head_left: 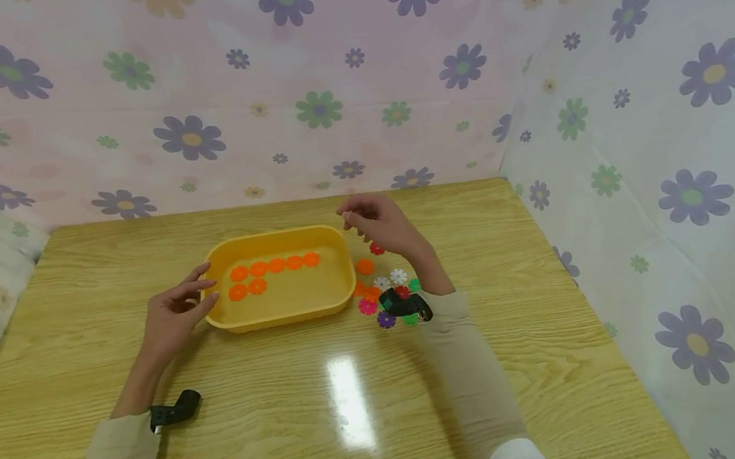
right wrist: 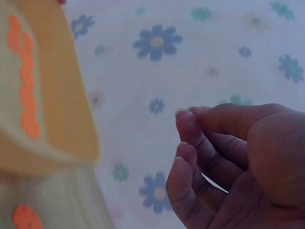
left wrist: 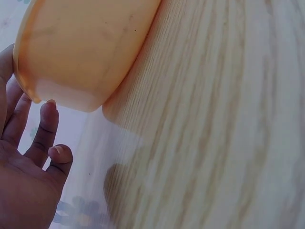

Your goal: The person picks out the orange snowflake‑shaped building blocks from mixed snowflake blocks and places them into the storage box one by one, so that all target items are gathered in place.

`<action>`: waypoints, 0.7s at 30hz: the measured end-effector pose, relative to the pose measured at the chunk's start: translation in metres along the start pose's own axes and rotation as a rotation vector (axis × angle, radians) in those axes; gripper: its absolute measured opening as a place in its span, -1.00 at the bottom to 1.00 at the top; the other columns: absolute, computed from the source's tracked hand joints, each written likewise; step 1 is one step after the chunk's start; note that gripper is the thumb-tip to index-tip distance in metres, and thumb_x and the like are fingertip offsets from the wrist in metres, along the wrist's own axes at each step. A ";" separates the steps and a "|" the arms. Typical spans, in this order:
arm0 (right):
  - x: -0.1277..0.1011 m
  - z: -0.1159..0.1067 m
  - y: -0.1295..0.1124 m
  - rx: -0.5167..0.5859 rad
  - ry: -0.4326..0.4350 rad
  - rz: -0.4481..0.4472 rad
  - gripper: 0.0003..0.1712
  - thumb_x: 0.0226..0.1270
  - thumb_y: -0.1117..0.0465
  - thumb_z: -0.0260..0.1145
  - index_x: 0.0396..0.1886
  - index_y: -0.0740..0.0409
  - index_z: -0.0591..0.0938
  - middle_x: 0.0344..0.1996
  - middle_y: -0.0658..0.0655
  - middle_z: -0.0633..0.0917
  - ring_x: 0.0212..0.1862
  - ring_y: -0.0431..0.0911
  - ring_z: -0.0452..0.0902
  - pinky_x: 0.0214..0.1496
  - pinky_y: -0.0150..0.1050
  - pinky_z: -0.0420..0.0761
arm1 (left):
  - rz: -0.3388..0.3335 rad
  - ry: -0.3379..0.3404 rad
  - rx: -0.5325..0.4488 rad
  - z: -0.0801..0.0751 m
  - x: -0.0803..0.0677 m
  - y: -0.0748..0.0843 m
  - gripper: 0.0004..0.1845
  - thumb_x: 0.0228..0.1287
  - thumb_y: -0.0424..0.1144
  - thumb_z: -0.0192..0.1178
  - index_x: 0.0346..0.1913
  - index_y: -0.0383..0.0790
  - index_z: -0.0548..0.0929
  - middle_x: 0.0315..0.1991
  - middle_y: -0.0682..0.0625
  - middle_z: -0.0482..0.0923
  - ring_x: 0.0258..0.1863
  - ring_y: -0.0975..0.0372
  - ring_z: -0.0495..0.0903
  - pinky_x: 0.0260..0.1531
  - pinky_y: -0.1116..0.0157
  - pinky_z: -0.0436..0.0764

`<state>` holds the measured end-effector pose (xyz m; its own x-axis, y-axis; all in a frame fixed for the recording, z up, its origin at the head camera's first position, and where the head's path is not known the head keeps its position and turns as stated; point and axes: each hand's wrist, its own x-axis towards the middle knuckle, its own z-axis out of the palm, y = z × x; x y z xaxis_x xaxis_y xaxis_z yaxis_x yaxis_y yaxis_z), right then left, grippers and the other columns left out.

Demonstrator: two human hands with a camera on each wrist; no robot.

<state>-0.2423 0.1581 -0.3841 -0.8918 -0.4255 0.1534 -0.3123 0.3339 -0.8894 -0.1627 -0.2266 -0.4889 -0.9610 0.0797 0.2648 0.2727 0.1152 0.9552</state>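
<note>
Left hand curled on the yellow tray's left rim; right hand closed, thumb and fingertip meeting with nothing visible between.

Left of centre in the frame, the tray sits on the wood-grain table, seven orange discs inside: five in a row, two just below its left end. The right hand is near the tray's upper right corner; loose coloured discs lie right of the tray, some partly hidden by a black wrist device.

Left grip: fingers apart | right grip: thumb meeting forefinger
</note>
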 end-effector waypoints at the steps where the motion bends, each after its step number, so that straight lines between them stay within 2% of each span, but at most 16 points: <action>1: -0.003 -0.003 0.006 -0.007 -0.003 0.017 -0.74 0.59 0.27 0.14 0.07 0.29 0.68 -0.22 0.31 0.71 -0.32 0.08 0.54 -0.32 -0.14 0.60 | 0.002 0.001 -0.002 0.000 0.000 0.000 -0.74 0.33 -0.56 0.26 0.03 -0.64 0.65 0.31 0.11 0.58 0.16 0.44 0.60 -0.33 0.55 0.52; 5: -0.016 -0.010 0.030 -0.025 -0.040 0.101 -0.71 0.57 0.27 0.17 0.11 0.33 0.66 -0.13 0.41 0.71 -0.23 0.22 0.59 -0.12 0.12 0.63 | 0.005 0.000 -0.015 -0.001 0.000 0.001 -0.76 0.33 -0.57 0.25 0.02 -0.64 0.65 0.31 0.12 0.58 0.09 0.43 0.62 -0.34 0.55 0.52; 7: -0.023 -0.011 0.041 -0.034 -0.075 0.145 -0.68 0.56 0.26 0.19 0.14 0.35 0.65 -0.11 0.44 0.69 -0.22 0.32 0.56 -0.09 0.22 0.60 | 0.003 -0.002 -0.017 -0.001 0.001 0.002 -0.76 0.33 -0.57 0.25 0.02 -0.65 0.65 0.31 0.11 0.58 0.03 0.43 0.63 -0.35 0.55 0.51; 9: -0.031 -0.009 0.053 -0.052 -0.113 0.183 -0.67 0.54 0.26 0.21 0.15 0.35 0.65 -0.11 0.39 0.69 -0.23 0.31 0.55 -0.12 0.14 0.62 | 0.002 -0.002 -0.016 -0.002 0.001 0.003 -0.76 0.33 -0.57 0.25 0.01 -0.66 0.64 0.31 0.12 0.58 0.00 0.43 0.64 -0.35 0.55 0.51; 14: -0.045 -0.004 0.073 -0.092 -0.215 0.227 -0.70 0.45 0.33 0.30 0.10 0.33 0.68 -0.17 0.23 0.75 -0.22 0.04 0.64 -0.15 -0.18 0.64 | -0.001 -0.001 -0.017 -0.002 0.000 0.002 -0.75 0.33 -0.57 0.26 0.02 -0.66 0.64 0.31 0.13 0.59 0.00 0.43 0.64 -0.37 0.55 0.51; 17: -0.049 -0.002 0.079 -0.097 -0.264 0.237 -0.71 0.39 0.36 0.35 0.06 0.33 0.69 -0.19 0.22 0.77 -0.21 -0.05 0.66 -0.12 -0.25 0.64 | -0.004 0.000 -0.019 -0.003 0.000 0.002 -0.75 0.33 -0.57 0.26 0.02 -0.66 0.64 0.30 0.13 0.59 -0.01 0.42 0.64 -0.37 0.54 0.51; 21: -0.052 -0.002 0.081 -0.116 -0.281 0.242 -0.71 0.31 0.35 0.42 0.02 0.29 0.72 -0.17 0.20 0.77 -0.22 -0.08 0.65 -0.14 -0.27 0.61 | -0.005 0.003 -0.006 -0.003 0.000 0.001 -0.75 0.34 -0.55 0.26 0.02 -0.65 0.65 0.29 0.15 0.59 0.06 0.43 0.63 -0.37 0.54 0.50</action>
<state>-0.2219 0.2086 -0.4631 -0.8250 -0.5311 -0.1934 -0.1530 0.5394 -0.8281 -0.1621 -0.2296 -0.4875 -0.9624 0.0761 0.2608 0.2681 0.1100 0.9571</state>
